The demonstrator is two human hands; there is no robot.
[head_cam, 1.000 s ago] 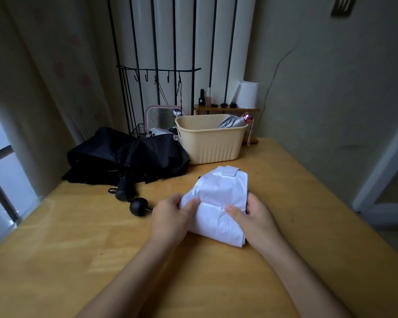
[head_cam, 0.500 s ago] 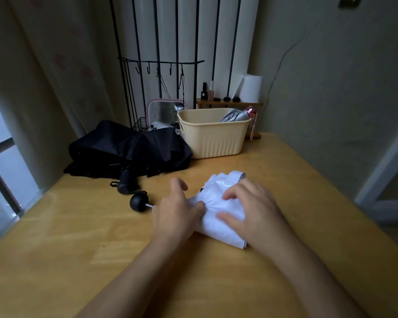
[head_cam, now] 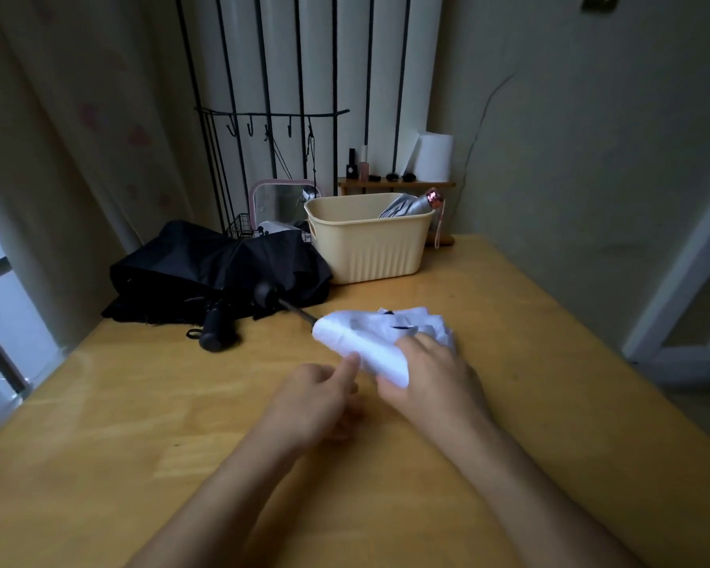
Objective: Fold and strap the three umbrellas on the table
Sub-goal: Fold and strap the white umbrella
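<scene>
In the head view we have the white umbrella (head_cam: 369,342) lying near the middle of the tabletop (head_cam: 140,424), its canopy bunched into a loose roll and its thin dark shaft running toward the far left, ending in a round black knob (head_cam: 266,292). Our right hand (head_cam: 431,379) is wrapped over the near end of the roll, fingers closed on the fabric; our left hand (head_cam: 316,397) sits just beside it with the fingers curled and one fingertip touching the white cloth, holding nothing that we can make out. The black umbrella (head_cam: 218,268) sprawls unfolded toward the far left edge, its handle (head_cam: 216,330) pointing at us, and a silver umbrella (head_cam: 410,205) already rests in the cream basket (head_cam: 369,248) at the far edge. We judge the canopy light, soft and slippery, prone to springing open, so we would keep it pinched around the ribs mid-roll and hunt for the strap with the free hand.
</scene>
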